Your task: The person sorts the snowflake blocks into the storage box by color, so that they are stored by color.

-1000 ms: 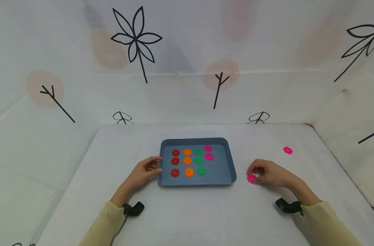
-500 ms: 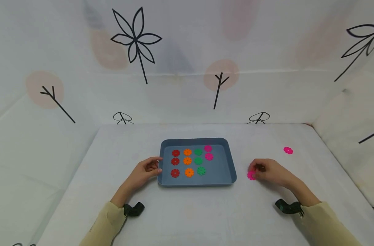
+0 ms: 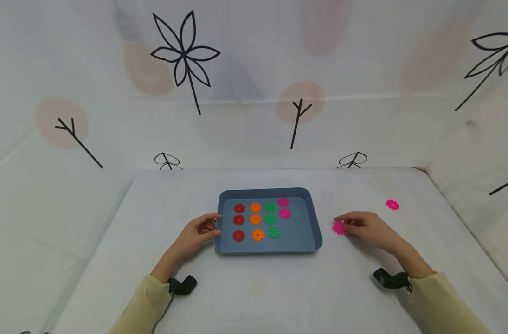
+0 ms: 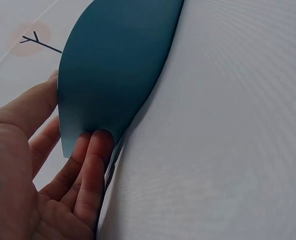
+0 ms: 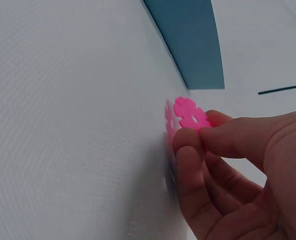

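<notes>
A blue-grey tray (image 3: 299, 234) holds rows of flower-shaped plastic discs: red (image 3: 239, 220), orange (image 3: 256, 219), green (image 3: 270, 219) and two pink ones (image 3: 284, 213). At its left side my left hand (image 3: 196, 235) holds the rim; in the left wrist view, curled fingers (image 4: 93, 165) lie against the tray's outer wall (image 4: 112, 60). Right of the tray, my right hand (image 3: 368, 228) pinches another pink disc (image 3: 338, 228) between thumb and finger. The right wrist view shows this disc (image 5: 185, 108) tilted, raised just off the white surface.
One more pink disc (image 3: 392, 204) lies on the white tablecloth (image 3: 262, 292) at the far right. Patterned white fabric (image 3: 245, 134) stands behind and on both sides. Each wrist bears a dark camera mount (image 3: 183, 285).
My right hand has lifted the pink disc slightly and shifted it a little away from me and toward the tray. The left hand stays on the tray's rim.
</notes>
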Tool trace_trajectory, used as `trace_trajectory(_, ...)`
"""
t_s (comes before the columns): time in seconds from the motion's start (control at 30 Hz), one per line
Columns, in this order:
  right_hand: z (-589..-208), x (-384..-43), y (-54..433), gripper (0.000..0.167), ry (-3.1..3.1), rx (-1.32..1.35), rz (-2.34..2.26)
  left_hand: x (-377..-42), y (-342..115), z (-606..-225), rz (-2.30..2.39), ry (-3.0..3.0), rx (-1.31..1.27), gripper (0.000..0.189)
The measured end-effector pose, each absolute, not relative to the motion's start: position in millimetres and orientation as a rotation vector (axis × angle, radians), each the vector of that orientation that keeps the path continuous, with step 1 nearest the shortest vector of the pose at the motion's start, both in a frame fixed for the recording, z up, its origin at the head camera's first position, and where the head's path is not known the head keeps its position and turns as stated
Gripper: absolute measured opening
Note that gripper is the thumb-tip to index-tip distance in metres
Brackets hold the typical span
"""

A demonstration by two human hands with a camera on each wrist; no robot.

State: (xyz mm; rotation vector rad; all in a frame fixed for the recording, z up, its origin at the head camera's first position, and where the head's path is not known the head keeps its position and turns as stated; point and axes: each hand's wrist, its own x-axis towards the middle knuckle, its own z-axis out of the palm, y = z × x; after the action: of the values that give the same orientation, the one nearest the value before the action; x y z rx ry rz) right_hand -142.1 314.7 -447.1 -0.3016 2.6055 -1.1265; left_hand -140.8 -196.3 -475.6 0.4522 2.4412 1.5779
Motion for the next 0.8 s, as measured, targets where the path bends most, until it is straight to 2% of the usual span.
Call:
trace_trajectory(0.43,-442,-149,315,0.031,2.653,-0.270,-1.184,-141,-197,-476,1.579,2.442,0.462,0.048)
trace_trajectory(0.8,-441,-160,300,0.030,2.660,-0.350,-1.276,-142,-196,-476,1.598,2.429,0.492,0.047)
